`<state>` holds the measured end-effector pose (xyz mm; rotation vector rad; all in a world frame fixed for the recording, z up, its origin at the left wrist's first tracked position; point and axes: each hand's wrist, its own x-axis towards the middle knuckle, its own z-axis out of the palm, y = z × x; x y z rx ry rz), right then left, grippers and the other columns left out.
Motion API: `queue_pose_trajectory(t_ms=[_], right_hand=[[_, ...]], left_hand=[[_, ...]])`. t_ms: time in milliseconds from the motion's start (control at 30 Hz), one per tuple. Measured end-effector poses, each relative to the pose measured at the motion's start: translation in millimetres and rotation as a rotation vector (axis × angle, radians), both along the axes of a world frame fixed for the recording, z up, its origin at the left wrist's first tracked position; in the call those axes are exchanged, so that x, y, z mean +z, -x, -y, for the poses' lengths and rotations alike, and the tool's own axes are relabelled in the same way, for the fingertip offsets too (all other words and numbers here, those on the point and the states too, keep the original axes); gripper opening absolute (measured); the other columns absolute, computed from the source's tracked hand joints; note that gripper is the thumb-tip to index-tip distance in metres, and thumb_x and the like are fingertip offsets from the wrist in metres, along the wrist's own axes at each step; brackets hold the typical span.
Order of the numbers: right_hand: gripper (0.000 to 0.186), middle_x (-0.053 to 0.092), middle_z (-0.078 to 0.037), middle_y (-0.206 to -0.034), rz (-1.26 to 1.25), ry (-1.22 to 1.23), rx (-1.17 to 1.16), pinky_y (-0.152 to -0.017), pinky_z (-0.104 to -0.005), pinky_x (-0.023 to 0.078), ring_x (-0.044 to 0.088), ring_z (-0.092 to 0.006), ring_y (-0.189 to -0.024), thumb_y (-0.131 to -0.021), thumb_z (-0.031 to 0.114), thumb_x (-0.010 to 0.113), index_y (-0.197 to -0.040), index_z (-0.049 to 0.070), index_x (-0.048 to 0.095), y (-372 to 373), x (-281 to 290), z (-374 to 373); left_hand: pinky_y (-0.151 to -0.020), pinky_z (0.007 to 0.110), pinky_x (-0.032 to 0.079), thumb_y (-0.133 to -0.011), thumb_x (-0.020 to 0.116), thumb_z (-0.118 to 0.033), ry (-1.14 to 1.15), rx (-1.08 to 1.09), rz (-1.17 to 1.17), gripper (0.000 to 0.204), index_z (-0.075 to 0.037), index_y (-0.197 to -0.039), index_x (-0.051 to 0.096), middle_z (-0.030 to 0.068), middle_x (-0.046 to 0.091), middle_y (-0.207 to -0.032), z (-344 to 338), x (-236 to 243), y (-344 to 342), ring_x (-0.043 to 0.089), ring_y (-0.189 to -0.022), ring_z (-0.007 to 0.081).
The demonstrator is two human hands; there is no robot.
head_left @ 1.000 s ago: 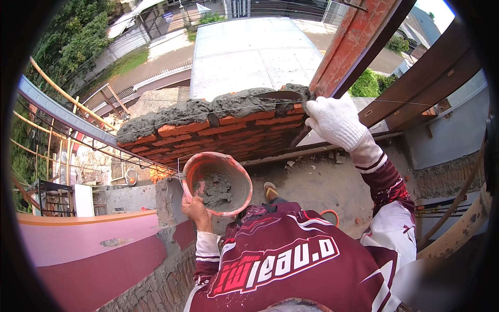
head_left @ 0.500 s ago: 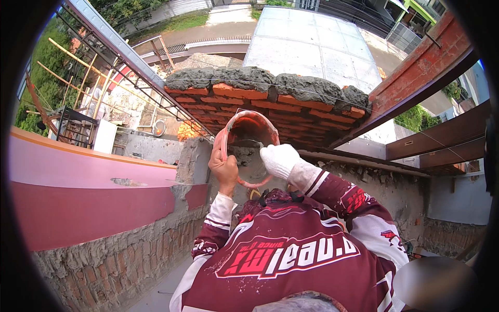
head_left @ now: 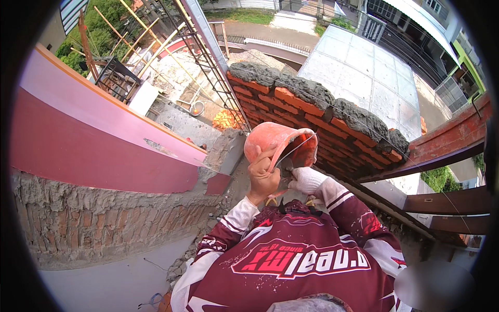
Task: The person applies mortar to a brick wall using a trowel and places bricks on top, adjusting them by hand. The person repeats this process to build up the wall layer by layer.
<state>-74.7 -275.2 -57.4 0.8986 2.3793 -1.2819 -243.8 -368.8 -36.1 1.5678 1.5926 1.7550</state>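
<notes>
An orange-red bucket [head_left: 260, 136] is held up in front of me, tipped on its side with its mouth facing right and toward me. Its thin wire handle [head_left: 297, 148] crosses the opening. My bare left hand [head_left: 263, 176] grips the near rim. My right hand [head_left: 305, 180], in a white glove, is closed just below the mouth; what its fingers hold, if anything, is hard to make out. Beyond the bucket stands a red brick wall [head_left: 306, 127], with thick lumps of wet grey mortar [head_left: 312, 91] along its top.
A taut string [head_left: 358, 113] runs along the wall top. A steel post and rebar lattice [head_left: 208, 57] rise at its left end, a reddish beam [head_left: 452, 132] at its right. Left is a pink-painted wall [head_left: 104, 151] with rough brick below. Beyond lie a pale flat roof [head_left: 364, 67] and the ground far below.
The bucket has been tipped further onto its side, so its mouth now faces right. My right hand has moved from the rim to below the opening. The view has turned left.
</notes>
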Motion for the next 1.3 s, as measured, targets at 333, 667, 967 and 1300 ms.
queue_pose_trajectory(t_ms=[333,667,967,1300], right_hand=[[0.024,0.069,-0.013,-0.084,-0.104,-0.831,0.122,-0.058,-0.0435,0.058,0.073,-0.0301,-0.070,-0.092,0.025,0.066,-0.102,0.004,0.061,4.4,23.4,-0.9],[0.030,0.061,-0.004,-0.074,-0.099,0.570,-0.240,-0.055,-0.0299,0.050,0.061,-0.0159,-0.060,-0.093,0.028,0.070,-0.097,-0.001,0.067,1.5,9.1,-9.3],[0.033,0.069,-0.016,-0.089,-0.107,-0.698,0.150,-0.066,-0.0478,0.057,0.072,-0.0360,-0.078,-0.087,0.031,0.073,-0.101,0.004,0.061,3.3,23.3,6.3],[0.037,0.070,-0.012,-0.079,-0.085,0.344,-0.157,-0.057,-0.0394,0.053,0.066,-0.0246,-0.060,-0.093,0.030,0.067,-0.098,-0.006,0.070,4.1,-3.9,-8.3]], left_hand=[[-0.080,0.038,0.053,-0.070,0.058,0.008,0.039,0.313,0.017,0.016,0.002,-0.068,0.044,0.0230,0.074,-0.112,1.9,-9.4,38.7,0.065,-0.080,0.0266],[-0.104,0.043,0.046,-0.071,0.055,0.011,-0.079,0.166,-0.087,0.009,0.003,-0.071,0.052,0.0184,0.073,-0.115,6.3,3.2,16.7,0.069,-0.105,0.0256],[-0.092,0.041,0.053,-0.070,0.057,0.010,0.090,0.358,0.086,0.009,0.004,-0.070,0.050,0.0214,0.074,-0.113,14.3,-18.7,38.9,0.071,-0.096,0.0324],[-0.113,0.051,0.043,-0.071,0.058,0.010,-0.078,0.179,-0.105,0.008,0.004,-0.071,0.053,0.0234,0.073,-0.118,0.0,-10.9,17.6,0.071,-0.110,0.0381]])
